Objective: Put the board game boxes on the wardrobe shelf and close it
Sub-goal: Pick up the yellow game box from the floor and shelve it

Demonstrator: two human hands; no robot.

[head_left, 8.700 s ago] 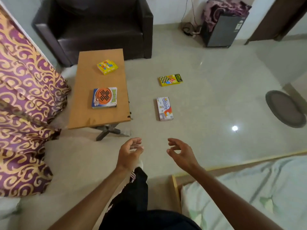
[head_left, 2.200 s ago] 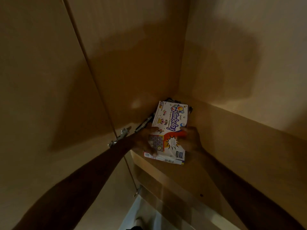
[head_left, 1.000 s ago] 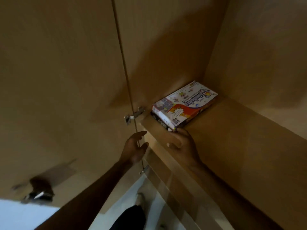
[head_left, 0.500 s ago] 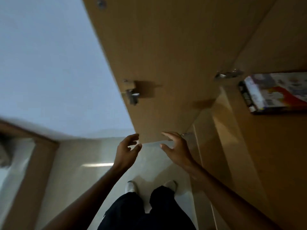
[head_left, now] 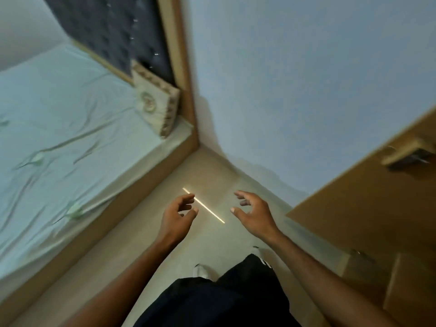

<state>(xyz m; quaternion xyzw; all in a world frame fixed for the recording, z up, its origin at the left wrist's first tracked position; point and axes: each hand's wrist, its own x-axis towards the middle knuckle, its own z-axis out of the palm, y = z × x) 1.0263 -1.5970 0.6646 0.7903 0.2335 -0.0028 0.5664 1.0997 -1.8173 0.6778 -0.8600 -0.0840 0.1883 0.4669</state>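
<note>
Both of my hands hang in front of me over the floor and hold nothing. My left hand has its fingers loosely curled and apart. My right hand is spread open, just left of the open wooden wardrobe door, without touching it. A metal fitting shows on the door's inner face. No board game box and no shelf are in view.
A bed with a pale green sheet fills the left side, with a cushion against its dark headboard. A pale blue wall stands ahead. A narrow strip of beige floor runs between bed and wardrobe.
The view has swung left, away from the wardrobe shelf and the stacked boxes, toward the bed and wall. Both hands have come off the boxes and dropped empty in front of me.
</note>
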